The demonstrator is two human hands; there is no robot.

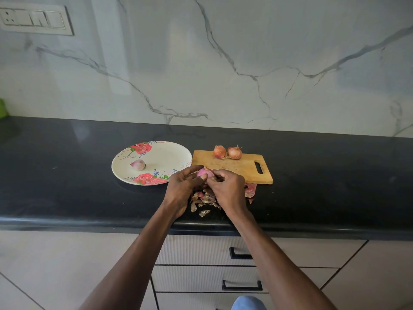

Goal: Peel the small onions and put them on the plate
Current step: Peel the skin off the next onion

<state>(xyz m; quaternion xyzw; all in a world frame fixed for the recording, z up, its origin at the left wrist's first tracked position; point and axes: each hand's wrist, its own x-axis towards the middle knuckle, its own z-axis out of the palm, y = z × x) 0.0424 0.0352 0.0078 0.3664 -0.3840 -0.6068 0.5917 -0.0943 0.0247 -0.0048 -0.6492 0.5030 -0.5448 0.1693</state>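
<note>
A partly peeled pink onion (205, 172) is held above the near edge of the wooden cutting board (241, 167), between both hands. The left hand (182, 189) is curled round its left side, thumb laid against the bulb; the right hand (228, 187) is closed on its right end, fingertips pinching at the skin. A heap of dry peelings (204, 201) is seen on the black countertop (67, 175) directly beneath the hands. One peeled onion (138, 164) is lying on the floral plate (165, 153), left of the board. Two unpeeled onions (228, 152) are set side by side at the board's far edge, touching or nearly so.
</note>
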